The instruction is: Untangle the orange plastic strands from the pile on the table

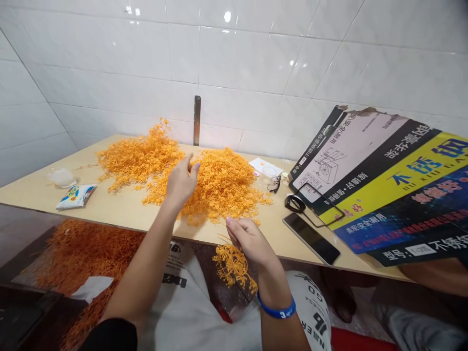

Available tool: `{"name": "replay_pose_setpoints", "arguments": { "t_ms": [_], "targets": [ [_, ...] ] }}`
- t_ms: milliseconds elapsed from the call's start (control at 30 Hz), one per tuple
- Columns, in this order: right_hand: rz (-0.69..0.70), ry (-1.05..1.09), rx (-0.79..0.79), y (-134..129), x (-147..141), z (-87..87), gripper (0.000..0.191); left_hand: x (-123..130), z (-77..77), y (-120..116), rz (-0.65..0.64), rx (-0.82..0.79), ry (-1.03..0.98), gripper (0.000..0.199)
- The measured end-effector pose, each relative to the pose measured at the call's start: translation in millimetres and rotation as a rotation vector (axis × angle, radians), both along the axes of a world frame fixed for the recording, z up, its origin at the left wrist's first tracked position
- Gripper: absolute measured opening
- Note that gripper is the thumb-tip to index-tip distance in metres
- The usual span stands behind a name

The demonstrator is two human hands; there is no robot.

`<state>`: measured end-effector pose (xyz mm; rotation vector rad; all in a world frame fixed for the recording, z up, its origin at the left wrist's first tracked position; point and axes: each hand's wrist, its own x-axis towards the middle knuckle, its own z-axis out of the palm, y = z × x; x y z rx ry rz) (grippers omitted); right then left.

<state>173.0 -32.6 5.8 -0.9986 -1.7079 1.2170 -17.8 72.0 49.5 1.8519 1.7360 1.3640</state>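
My right hand (249,238) is closed in a pinch at the table's front edge. From it hangs a sprig of orange artificial flowers (234,268), its thin stem ends poking out by the fingertips. My left hand (182,179) is raised over the orange flowers, thumb and index finger apart, and nothing shows between them. Beneath and behind it lies a big heap of orange sprigs (223,180). A second heap (137,158) spreads to the left, up against the first.
Left on the table (120,212) are a small printed packet (76,196) and clear plastic (61,178). To the right lie a phone (311,238), glasses (274,184), a black wire stand (295,204) and printed cardboard (387,185). Orange stems (87,253) fill the space below. Another person's arm (437,277) shows at right.
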Motion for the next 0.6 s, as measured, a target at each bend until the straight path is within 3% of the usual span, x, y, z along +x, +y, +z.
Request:
{"name": "replay_pose_setpoints", "arguments": {
  "t_ms": [67, 133, 200, 300, 367, 400, 467, 600],
  "targets": [
    [-0.028, -0.005, 0.014, 0, 0, 0.5, 0.057, -9, 5.5, 15, 0.07, -0.088, 0.145, 0.077],
    [-0.063, -0.013, 0.021, 2, 0, 0.1, 0.057, -10, 8.8, 15, 0.013, -0.095, 0.157, 0.081],
    [-0.074, -0.021, 0.015, 4, 0, -1.3, 0.057, -4, 9.5, -1, -0.23, -0.083, 0.055, 0.068],
    [-0.039, -0.026, 0.001, 6, 2, -4.1, 0.057, 15, 5.5, -43, -0.808, -0.229, -0.067, 0.055],
    [-0.004, -0.04, 0.019, 6, 3, -4.7, 0.057, 29, 0.5, -65, -0.999, -0.301, -0.108, 0.041],
    [0.013, -0.054, 0.033, 5, 4, -4.3, 0.057, 34, -1.9, -72, -0.995, -0.303, -0.151, 0.033],
    [0.028, -0.063, 0.063, 2, 5, -2.2, 0.055, 40, -5.7, -71, -0.837, -0.247, -0.306, 0.032],
    [0.122, 0.07, 0.05, -4, 6, 2.4, 0.055, 21, -6.0, -24, -0.23, 0.036, -0.547, 0.043]
  ]
}}
